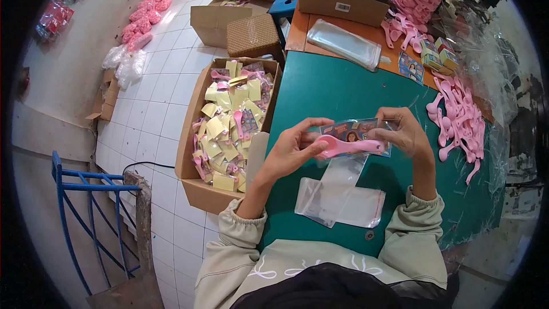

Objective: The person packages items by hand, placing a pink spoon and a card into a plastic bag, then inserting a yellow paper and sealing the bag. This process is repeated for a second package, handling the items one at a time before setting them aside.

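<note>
Between my two hands, over the green tabletop (320, 94), is a clear plastic bag with a printed card (350, 130) and a pink spoon (349, 146). The fingers of my left hand (297, 146) pinch the bag at the spoon's bowl end. My right hand (403, 131) grips the other end, thumb over the card near the spoon's handle. Below my hands, several flat clear bags (351, 203) lie overlapping on the table.
Left of the table stands a carton (194, 186) full of bagged spoons with cards. Loose pink spoons (457, 117) are heaped at the table's right. A stack of clear bags (343, 43), small boxes (437, 54) and an open brown carton (346, 3) sit at the back.
</note>
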`<state>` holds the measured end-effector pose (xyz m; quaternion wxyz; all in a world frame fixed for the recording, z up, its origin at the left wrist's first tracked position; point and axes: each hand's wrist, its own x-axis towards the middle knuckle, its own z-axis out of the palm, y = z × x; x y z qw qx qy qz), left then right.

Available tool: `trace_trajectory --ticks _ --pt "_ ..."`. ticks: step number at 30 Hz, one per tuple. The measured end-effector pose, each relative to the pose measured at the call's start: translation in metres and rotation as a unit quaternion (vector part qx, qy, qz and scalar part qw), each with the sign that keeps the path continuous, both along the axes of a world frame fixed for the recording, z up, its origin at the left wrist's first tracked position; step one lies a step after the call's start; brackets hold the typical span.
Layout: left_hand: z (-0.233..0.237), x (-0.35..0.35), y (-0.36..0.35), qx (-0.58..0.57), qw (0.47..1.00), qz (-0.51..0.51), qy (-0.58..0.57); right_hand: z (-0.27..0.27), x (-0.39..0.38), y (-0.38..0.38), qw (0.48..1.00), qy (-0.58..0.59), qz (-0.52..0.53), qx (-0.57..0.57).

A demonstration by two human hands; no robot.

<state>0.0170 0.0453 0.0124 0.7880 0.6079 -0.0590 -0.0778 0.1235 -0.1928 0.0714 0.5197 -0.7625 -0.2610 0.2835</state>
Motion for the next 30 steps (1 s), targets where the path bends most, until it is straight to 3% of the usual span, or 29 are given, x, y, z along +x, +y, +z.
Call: trace_trajectory --ticks 4,7,9,10,12,13,16,18,19,22,25,30 --pt "-0.013 0.003 -0.001 0.038 0.999 0.014 -0.009 -0.007 0.006 -0.001 0.998 -0.056 -0.021 -0.021" --pt "-0.021 0.006 -0.003 0.061 0.997 0.029 -0.021 -0.016 0.002 0.004 0.997 -0.067 -0.012 0.038" --pt "-0.023 0.006 -0.004 0.08 0.996 0.024 -0.027 -0.01 0.001 0.002 0.994 -0.103 -0.012 -0.04" --pt "-0.024 0.007 -0.008 0.129 0.987 0.076 -0.06 -0.007 0.0 0.001 0.989 -0.121 -0.012 -0.08" --pt "-0.028 0.007 -0.016 0.223 0.95 0.179 -0.125 -0.003 -0.011 0.011 0.965 -0.207 -0.127 -0.097" --pt "-0.03 0.008 -0.016 0.185 0.967 0.155 -0.079 -0.003 -0.017 0.018 0.946 -0.248 -0.182 -0.105" --pt "-0.034 0.007 -0.017 0.043 0.994 0.076 0.063 -0.024 -0.029 0.037 0.931 -0.331 -0.117 -0.095" --pt "-0.031 0.001 -0.021 -0.089 0.982 0.02 0.165 -0.024 -0.038 0.04 0.951 -0.298 0.001 -0.08" --pt "-0.031 -0.001 -0.02 -0.058 0.985 0.007 0.164 -0.024 -0.041 0.041 0.955 -0.282 0.061 -0.073" --pt "-0.029 -0.013 -0.018 -0.066 0.982 0.05 0.169 -0.021 -0.044 0.039 0.948 -0.269 0.103 -0.135" --pt "-0.029 -0.028 -0.014 -0.038 0.989 0.011 0.14 -0.029 -0.044 0.037 0.93 -0.31 0.138 -0.144" --pt "-0.024 -0.04 -0.023 0.037 0.993 0.034 0.108 -0.034 -0.05 0.042 0.934 -0.269 0.181 -0.15"
